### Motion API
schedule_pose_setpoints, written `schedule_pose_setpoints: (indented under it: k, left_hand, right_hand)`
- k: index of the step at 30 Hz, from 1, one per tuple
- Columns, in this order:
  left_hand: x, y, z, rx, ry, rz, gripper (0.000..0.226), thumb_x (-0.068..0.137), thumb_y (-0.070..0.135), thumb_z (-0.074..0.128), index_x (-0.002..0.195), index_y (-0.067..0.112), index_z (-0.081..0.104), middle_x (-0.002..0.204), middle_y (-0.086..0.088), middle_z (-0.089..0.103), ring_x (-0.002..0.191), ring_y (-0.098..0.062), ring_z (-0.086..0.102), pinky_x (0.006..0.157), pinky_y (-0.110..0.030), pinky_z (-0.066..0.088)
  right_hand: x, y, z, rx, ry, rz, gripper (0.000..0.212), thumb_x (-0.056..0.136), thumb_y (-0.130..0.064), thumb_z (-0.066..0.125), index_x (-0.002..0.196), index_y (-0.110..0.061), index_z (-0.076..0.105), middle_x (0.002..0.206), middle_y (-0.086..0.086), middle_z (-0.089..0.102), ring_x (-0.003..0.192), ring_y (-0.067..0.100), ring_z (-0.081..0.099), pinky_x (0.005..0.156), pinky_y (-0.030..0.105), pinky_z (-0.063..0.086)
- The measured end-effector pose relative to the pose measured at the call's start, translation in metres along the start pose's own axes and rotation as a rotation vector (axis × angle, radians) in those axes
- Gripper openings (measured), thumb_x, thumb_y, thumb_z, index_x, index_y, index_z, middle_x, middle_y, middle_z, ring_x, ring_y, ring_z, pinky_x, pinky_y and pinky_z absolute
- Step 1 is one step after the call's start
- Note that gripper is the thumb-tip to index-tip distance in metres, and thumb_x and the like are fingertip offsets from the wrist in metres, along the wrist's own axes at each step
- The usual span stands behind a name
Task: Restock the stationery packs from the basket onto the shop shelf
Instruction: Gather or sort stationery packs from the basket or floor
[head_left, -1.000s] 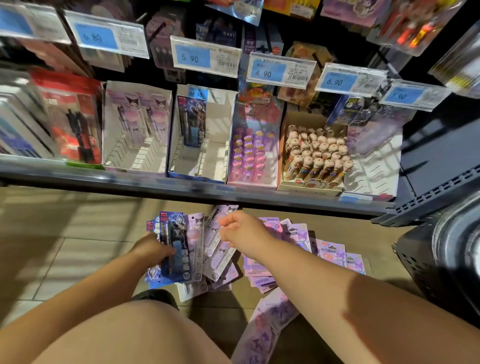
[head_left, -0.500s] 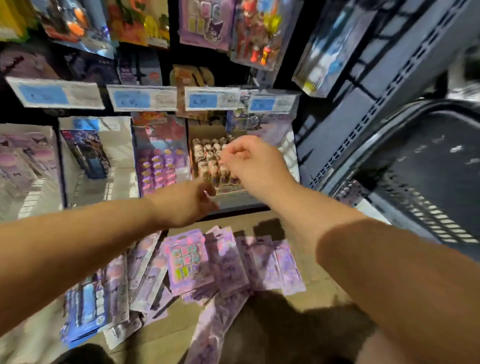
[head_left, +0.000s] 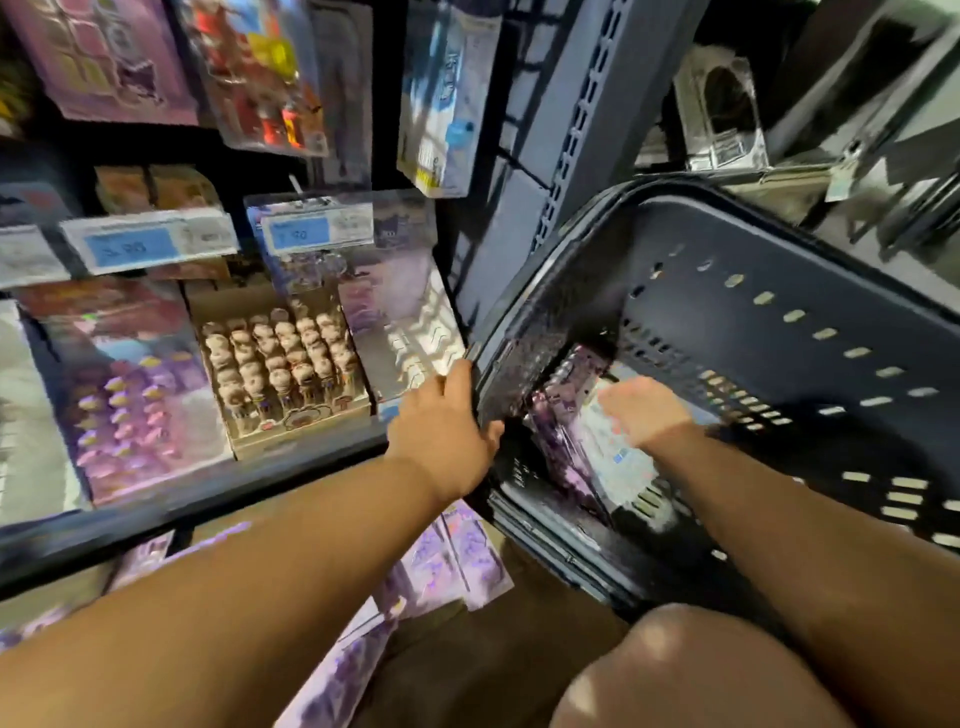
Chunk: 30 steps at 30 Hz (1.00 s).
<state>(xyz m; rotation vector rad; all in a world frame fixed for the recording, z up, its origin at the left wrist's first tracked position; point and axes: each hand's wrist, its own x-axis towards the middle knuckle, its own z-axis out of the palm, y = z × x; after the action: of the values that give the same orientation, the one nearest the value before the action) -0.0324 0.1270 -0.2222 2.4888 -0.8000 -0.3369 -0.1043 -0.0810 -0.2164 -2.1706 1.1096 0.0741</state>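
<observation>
The left hand (head_left: 441, 421), centre of the frame, grips the near rim of the dark basket (head_left: 753, 249), fingers curled over the edge. The basket fills the right of the frame and is tipped toward the person. The right hand (head_left: 641, 410) reaches inside it and lies over the stationery packs (head_left: 571, 457) at its bottom; blur hides whether its fingers hold any. The shelf (head_left: 208, 499) runs along the left. Loose packs (head_left: 462, 556) lie on the floor (head_left: 467, 649) at lower centre.

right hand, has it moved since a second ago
Yes. The right hand went rightward, from the floor packs below the pen box into the basket.
</observation>
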Motion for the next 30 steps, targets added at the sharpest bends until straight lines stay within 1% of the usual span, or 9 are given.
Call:
schedule_pose_setpoints:
  k: [2,5,7,13,15,17,21,24,30]
  left_hand:
    - [0.002,-0.003,0.006,-0.175,0.012,0.002,0.069,0.094,0.03,0.056,0.149,0.022,0.016,0.139,-0.018,0.039,0.126,-0.038,0.039,0.105,-0.041,0.033]
    - [0.005,-0.002,0.011,-0.355,0.007,0.022,0.068,0.095,0.021,0.054,0.15,0.029,0.015,0.143,-0.016,0.036,0.125,-0.034,0.044,0.105,-0.034,0.033]
    - [0.005,-0.003,0.013,-0.364,0.035,0.036,0.065,0.097,0.021,0.053,0.15,0.029,0.016,0.142,-0.016,0.037,0.125,-0.034,0.044,0.104,-0.033,0.032]
    - [0.012,-0.018,0.028,-0.365,0.102,0.089,0.06,0.096,0.029,0.051,0.148,0.03,0.02,0.141,-0.013,0.041,0.127,-0.029,0.042,0.108,-0.04,0.034]
    - [0.015,-0.021,0.03,-0.368,0.11,0.106,0.059,0.096,0.031,0.05,0.147,0.029,0.021,0.142,-0.012,0.041,0.129,-0.026,0.042,0.108,-0.035,0.033]
    - [0.016,-0.021,0.031,-0.379,0.116,0.115,0.06,0.094,0.037,0.05,0.147,0.028,0.022,0.143,-0.011,0.041,0.131,-0.023,0.039,0.108,-0.03,0.03]
    - [0.018,-0.023,0.033,-0.436,0.109,0.13,0.062,0.088,0.047,0.043,0.144,0.033,0.021,0.14,-0.009,0.043,0.131,-0.021,0.039,0.112,-0.04,0.032]
    - [0.019,-0.024,0.033,-0.474,0.107,0.108,0.059,0.086,0.046,0.045,0.14,0.04,0.021,0.142,-0.008,0.041,0.13,-0.021,0.042,0.112,-0.042,0.033]
    - [0.019,-0.025,0.034,-0.477,0.116,0.118,0.062,0.087,0.044,0.046,0.144,0.033,0.024,0.143,-0.006,0.04,0.131,-0.02,0.041,0.112,-0.044,0.033]
  right_hand:
    - [0.017,0.029,0.013,-0.19,-0.05,0.087,0.02,0.096,-0.008,0.045,0.102,-0.006,0.064,0.123,0.014,0.062,0.115,0.029,0.058,0.084,0.031,0.045]
    - [0.038,0.065,0.032,-0.269,-0.142,0.095,0.038,0.094,-0.033,0.055,0.113,-0.003,0.065,0.121,0.018,0.063,0.112,0.032,0.059,0.083,0.03,0.045]
    - [0.046,0.077,0.043,-0.3,-0.173,0.062,0.048,0.093,-0.039,0.056,0.116,0.004,0.061,0.122,0.024,0.061,0.111,0.035,0.058,0.089,0.036,0.047]
    - [0.081,0.095,0.08,-0.335,-0.214,0.11,0.079,0.086,-0.037,0.065,0.146,-0.005,0.026,0.142,0.019,0.04,0.128,0.034,0.044,0.099,0.034,0.04]
    - [0.089,0.096,0.088,-0.348,-0.214,0.133,0.08,0.086,-0.032,0.065,0.148,-0.008,0.019,0.144,0.02,0.034,0.126,0.036,0.045,0.098,0.036,0.042]
    - [0.095,0.097,0.093,-0.318,-0.193,0.132,0.074,0.086,-0.024,0.062,0.147,-0.011,0.022,0.139,0.018,0.04,0.118,0.035,0.051,0.086,0.033,0.046]
    - [0.107,0.096,0.096,-0.343,-0.107,0.069,0.064,0.087,-0.017,0.055,0.145,-0.013,0.028,0.142,0.017,0.041,0.119,0.037,0.05,0.088,0.034,0.048]
    - [0.111,0.1,0.093,-0.296,-0.011,0.056,0.061,0.09,-0.024,0.056,0.145,-0.017,0.03,0.136,0.016,0.049,0.113,0.036,0.055,0.077,0.034,0.049]
    - [0.116,0.112,0.092,-0.283,0.041,0.09,0.069,0.087,-0.032,0.064,0.145,-0.02,0.029,0.138,0.016,0.047,0.122,0.038,0.05,0.092,0.04,0.047]
